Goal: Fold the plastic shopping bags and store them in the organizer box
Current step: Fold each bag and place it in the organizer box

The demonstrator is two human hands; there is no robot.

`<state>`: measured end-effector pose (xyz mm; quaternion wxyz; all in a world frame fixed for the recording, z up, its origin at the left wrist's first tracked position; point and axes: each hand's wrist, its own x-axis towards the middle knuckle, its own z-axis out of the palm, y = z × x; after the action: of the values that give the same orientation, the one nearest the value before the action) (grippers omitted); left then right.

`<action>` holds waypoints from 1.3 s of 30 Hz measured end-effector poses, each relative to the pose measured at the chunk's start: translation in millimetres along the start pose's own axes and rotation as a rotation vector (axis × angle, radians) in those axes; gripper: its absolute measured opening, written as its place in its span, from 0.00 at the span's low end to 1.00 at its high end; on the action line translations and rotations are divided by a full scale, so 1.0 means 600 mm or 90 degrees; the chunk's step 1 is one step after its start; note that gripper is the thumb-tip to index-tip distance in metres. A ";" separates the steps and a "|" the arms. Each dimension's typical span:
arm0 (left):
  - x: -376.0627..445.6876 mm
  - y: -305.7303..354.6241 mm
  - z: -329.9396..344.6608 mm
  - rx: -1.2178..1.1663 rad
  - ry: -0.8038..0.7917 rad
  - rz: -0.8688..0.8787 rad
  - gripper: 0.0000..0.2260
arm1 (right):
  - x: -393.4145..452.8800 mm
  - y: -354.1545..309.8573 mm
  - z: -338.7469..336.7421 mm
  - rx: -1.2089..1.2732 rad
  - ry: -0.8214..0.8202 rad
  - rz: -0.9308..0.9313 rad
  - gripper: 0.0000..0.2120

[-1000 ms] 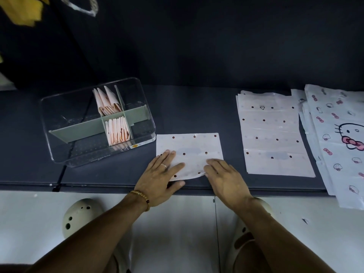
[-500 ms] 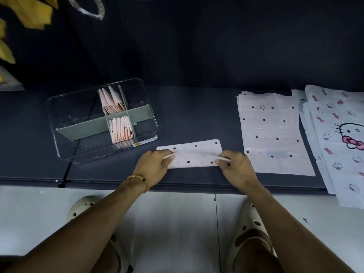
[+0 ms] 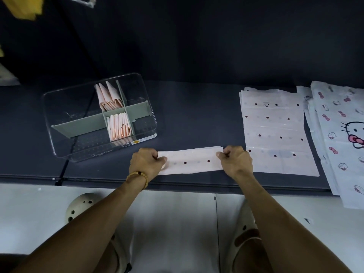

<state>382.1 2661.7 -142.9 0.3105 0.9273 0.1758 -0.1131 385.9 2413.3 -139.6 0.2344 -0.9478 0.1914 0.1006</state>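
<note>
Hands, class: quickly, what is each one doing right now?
Left hand: closed, pinching the left end of the folded pale pink dotted plastic bag.
Right hand: closed, pinching its right end.

A person with bare forearms and no sleeves in sight. The left hand (image 3: pixel 146 164) has a bracelet of round amber-yellow beads (image 3: pixel 137 177), with one dark bead, at the wrist. The right hand (image 3: pixel 235 161) wears nothing. On the feet are cream clog-style shoes (image 3: pixel 78 205) with round ventilation holes.
</note>
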 end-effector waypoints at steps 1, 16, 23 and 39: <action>0.001 -0.001 -0.001 0.004 -0.002 -0.006 0.15 | 0.003 -0.003 -0.001 0.003 -0.004 0.009 0.11; -0.012 -0.059 0.010 0.297 -0.091 0.547 0.23 | -0.010 -0.026 -0.002 -0.042 0.066 0.022 0.10; -0.004 -0.069 0.019 0.284 -0.105 0.549 0.24 | -0.106 -0.114 0.110 -0.112 0.024 -0.405 0.24; -0.013 -0.066 0.017 0.277 -0.069 0.543 0.22 | -0.022 0.059 0.024 -0.267 -0.047 -0.412 0.25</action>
<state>358.4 2683.0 -169.4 0.1368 0.9528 -0.2646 -0.0578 358.0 2395.5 -162.6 0.0618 -0.9823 -0.1506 0.0924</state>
